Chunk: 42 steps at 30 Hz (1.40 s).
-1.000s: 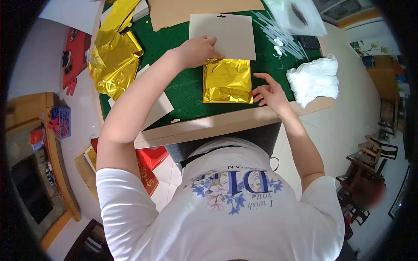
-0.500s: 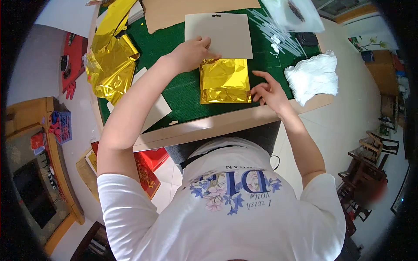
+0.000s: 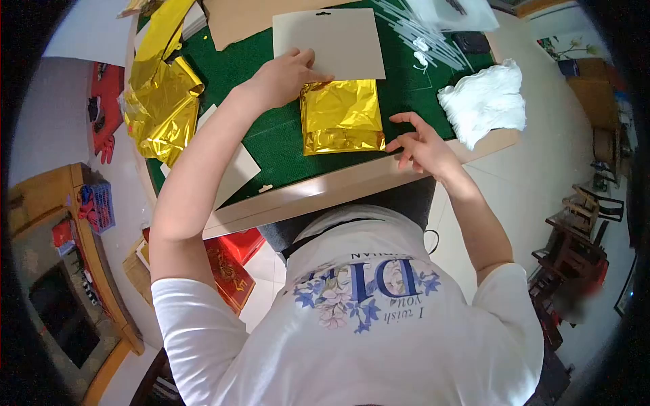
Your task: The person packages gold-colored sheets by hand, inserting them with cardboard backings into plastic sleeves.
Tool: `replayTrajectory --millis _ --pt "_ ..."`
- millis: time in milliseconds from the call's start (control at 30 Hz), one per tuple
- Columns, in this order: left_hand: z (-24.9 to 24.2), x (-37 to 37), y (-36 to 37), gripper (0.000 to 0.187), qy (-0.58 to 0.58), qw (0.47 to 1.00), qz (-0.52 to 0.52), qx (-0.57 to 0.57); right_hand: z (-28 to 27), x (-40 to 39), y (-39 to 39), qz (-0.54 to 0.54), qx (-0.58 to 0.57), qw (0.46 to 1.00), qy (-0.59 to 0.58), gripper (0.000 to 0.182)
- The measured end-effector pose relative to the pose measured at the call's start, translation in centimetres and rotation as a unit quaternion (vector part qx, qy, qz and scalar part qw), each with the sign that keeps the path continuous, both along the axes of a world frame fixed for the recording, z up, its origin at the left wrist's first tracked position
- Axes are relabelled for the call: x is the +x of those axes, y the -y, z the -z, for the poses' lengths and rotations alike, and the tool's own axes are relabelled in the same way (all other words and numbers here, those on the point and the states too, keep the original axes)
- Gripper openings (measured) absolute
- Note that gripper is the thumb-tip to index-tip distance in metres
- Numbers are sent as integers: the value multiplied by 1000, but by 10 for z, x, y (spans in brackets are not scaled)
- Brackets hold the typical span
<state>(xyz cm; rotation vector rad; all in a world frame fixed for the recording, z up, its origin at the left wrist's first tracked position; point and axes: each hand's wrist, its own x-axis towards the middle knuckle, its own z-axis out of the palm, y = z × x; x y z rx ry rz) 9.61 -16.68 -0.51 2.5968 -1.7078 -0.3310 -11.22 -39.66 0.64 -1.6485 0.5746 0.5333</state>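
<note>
A gold foil packet (image 3: 343,116) lies on the green tabletop in front of me, its folded band towards me. The beige card (image 3: 332,44) with a hanging slot at its far edge meets the packet's far side. My left hand (image 3: 288,76) rests at the card's near left corner, fingers over the card and thumb stretched along the edge where card and foil meet. At the packet's near right corner is my right hand (image 3: 421,145), its fingers apart and bent, one fingertip right at the foil. Nothing shows in its grasp.
Crumpled gold foil (image 3: 162,108) is heaped at the left, beside another beige card (image 3: 237,177). White crumpled plastic (image 3: 482,101) sits at the right. Farther back are thin clear sticks (image 3: 423,35), a black box (image 3: 472,43) and brown cardboard (image 3: 247,20). The table's wooden edge (image 3: 318,184) runs close to me.
The whole view has shifted slightly, so the table things appear higher and farther left. Both hands keep nearly the same places at the card and packet; the right fingers have spread a little.
</note>
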Motion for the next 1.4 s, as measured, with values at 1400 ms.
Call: replayTrajectory --millis 1400 --pt "12 -11 -11 42 -30 990 -36 -136 60 65 9 -296 -432 717 460 48"
